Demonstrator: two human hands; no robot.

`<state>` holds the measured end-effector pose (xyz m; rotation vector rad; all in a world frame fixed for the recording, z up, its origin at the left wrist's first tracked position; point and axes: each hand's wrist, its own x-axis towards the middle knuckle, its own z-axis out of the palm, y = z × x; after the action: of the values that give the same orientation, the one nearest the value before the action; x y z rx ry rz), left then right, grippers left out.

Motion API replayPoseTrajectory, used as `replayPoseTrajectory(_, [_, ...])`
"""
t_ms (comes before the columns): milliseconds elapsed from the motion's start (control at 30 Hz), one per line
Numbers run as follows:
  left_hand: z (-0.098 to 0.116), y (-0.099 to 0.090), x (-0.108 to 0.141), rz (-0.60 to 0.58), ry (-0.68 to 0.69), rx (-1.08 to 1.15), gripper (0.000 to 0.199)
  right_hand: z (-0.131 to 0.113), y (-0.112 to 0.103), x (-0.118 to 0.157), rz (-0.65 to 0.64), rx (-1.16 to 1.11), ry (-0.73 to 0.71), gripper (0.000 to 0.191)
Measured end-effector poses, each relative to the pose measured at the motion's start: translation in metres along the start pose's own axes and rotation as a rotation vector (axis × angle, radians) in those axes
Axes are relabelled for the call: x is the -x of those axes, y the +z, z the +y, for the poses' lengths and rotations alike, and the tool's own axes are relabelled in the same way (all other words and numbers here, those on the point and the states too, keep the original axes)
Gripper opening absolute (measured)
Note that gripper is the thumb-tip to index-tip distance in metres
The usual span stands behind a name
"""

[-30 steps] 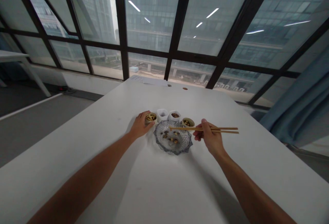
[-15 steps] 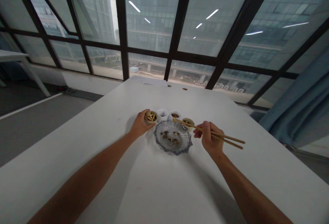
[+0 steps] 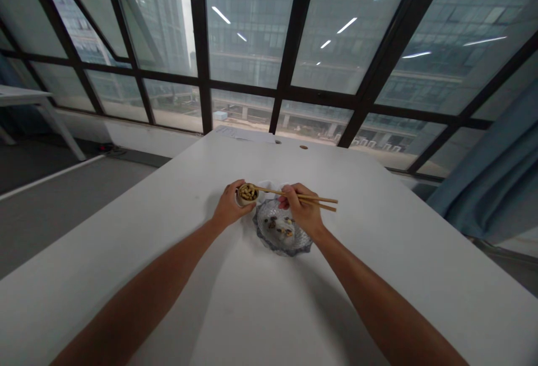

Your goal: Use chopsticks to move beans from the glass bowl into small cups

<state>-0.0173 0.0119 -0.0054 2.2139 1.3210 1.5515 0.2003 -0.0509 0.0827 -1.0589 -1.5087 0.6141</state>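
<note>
My left hand (image 3: 229, 207) is wrapped round a small cup (image 3: 245, 202) of peanuts (image 3: 247, 191), tilted a little toward me. In my right hand (image 3: 301, 206) is a pair of wooden chopsticks (image 3: 319, 201), their tips at the cup's rim over the peanuts. Whether the tips grip a piece is too small to tell. Below my right hand lies a scalloped glass plate (image 3: 264, 237) with several small dark and yellowish pieces (image 3: 283, 230) on it. A white cup (image 3: 266, 185) stands behind the plate, partly covered by the chopsticks. The cups farther right are hidden by my right hand.
A long white table (image 3: 168, 276) carries everything. Sheets of paper (image 3: 247, 135) lie at its far edge, near a round brown spot (image 3: 303, 147). Dark-framed windows rise behind, and a blue curtain (image 3: 474, 170) hangs at the right.
My right hand has moved left with the chopsticks, from over the cups at the right of the plate to the peanut cup. My left hand has stayed round that cup.
</note>
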Motion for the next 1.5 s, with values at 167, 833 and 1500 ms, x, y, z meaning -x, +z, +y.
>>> replayPoseTrajectory(167, [-0.003, 0.001, 0.001, -0.005, -0.030, -0.006, 0.072, 0.004, -0.015, 0.003, 0.035, -0.050, 0.033, 0.051])
replayPoseTrajectory(833, [-0.013, 0.006, 0.001, -0.053, -0.175, -0.018, 0.073, -0.012, -0.045, 0.056, -0.218, 0.376, 0.074, 0.051])
replayPoseTrajectory(1500, [-0.011, 0.007, 0.002, -0.051, -0.161, -0.029, 0.069, -0.014, -0.048, 0.024, -0.440, 0.464, -0.110, 0.049])
